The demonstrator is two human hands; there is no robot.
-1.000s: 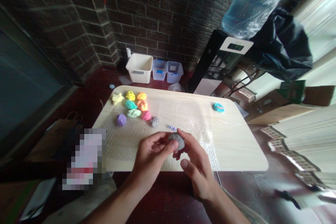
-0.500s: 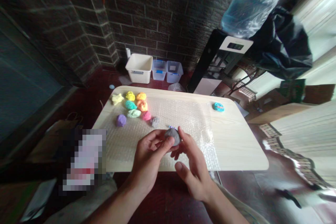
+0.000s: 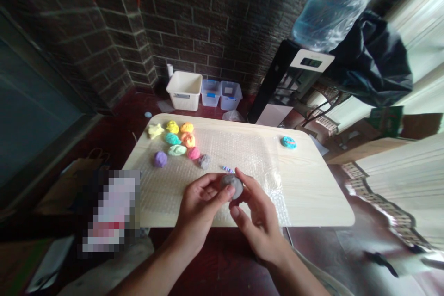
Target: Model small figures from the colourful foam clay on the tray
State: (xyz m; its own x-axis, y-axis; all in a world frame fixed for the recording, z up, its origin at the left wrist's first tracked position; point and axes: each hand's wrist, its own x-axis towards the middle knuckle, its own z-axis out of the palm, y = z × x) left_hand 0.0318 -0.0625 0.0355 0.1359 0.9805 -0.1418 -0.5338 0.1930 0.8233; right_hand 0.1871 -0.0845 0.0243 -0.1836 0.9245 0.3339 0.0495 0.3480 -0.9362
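A rounded grey lump of modelling clay (image 3: 233, 186) is held above the near part of the table, its surface fairly smooth. My left hand (image 3: 201, 203) grips it, thumb across the front and fingers behind. My right hand (image 3: 258, 217) curls around its right side, with fingertips against the clay and the thumb just below. Beyond the clay lies a small striped blue, purple and white piece (image 3: 228, 169) on bubble wrap (image 3: 239, 148). A rougher grey lump (image 3: 204, 162) sits to its left.
Coloured clay lumps stand at the table's left, among them a purple one (image 3: 160, 159) and a pink one (image 3: 193, 153). A blue round piece (image 3: 288, 142) lies at the right on the wooden table (image 3: 319, 185). Bins (image 3: 183, 90) stand behind, beside a water dispenser (image 3: 277, 78).
The grey clay has turned in my fingers and shifted slightly right and down. My right fingers and thumb have drawn closer around it. The striped piece shows more now.
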